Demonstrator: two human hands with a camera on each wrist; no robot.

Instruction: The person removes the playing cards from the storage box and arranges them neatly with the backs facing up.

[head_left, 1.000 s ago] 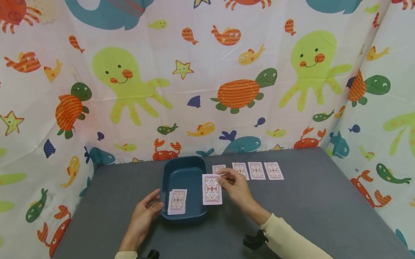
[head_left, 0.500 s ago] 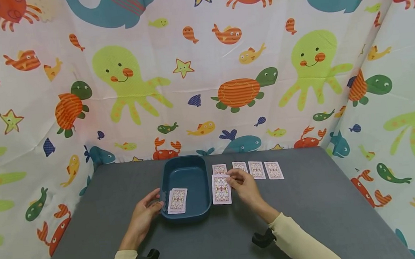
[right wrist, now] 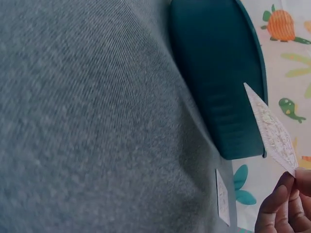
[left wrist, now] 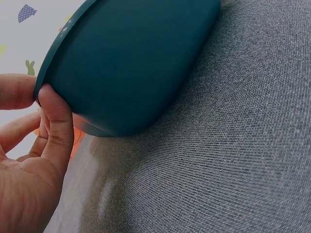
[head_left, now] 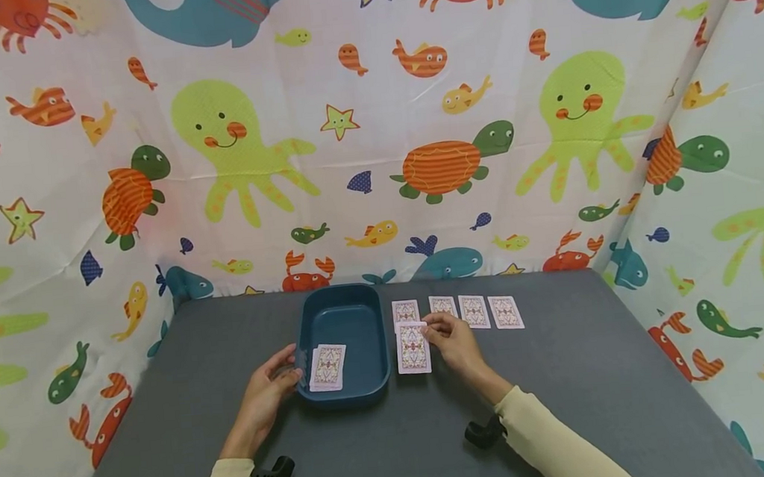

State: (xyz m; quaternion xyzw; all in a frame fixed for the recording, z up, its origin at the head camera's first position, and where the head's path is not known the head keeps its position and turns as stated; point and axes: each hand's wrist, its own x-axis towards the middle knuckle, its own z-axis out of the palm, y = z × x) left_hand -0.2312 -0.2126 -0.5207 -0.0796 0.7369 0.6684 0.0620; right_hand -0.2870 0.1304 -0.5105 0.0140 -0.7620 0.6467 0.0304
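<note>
Between thumb and fingers, my right hand (head_left: 458, 346) pinches a playing card (head_left: 413, 348) by its upper right corner, patterned back facing up. The card is held above the table, just right of a dark blue plastic tub (head_left: 366, 398); the right wrist view shows the same card (right wrist: 272, 130) raised beside the tub's wall. My left hand (head_left: 263, 397) pinches the tub's left rim, thumb outside, as the left wrist view shows at the tub (left wrist: 126, 63). Inside the tub, at its front left, lies a small pile of playing cards (head_left: 327, 368), backs up.
Several cards lie back up in a row behind my right hand, from the leftmost card (head_left: 405, 310) to the rightmost card (head_left: 506, 312). They rest on a grey cloth-covered table (head_left: 555, 389). A sea-animal print curtain (head_left: 367, 217) encloses the back and sides.
My right hand has carried the card rightward, from overlapping the tub's right edge to a spot beside it. The left hand stays at the rim.
</note>
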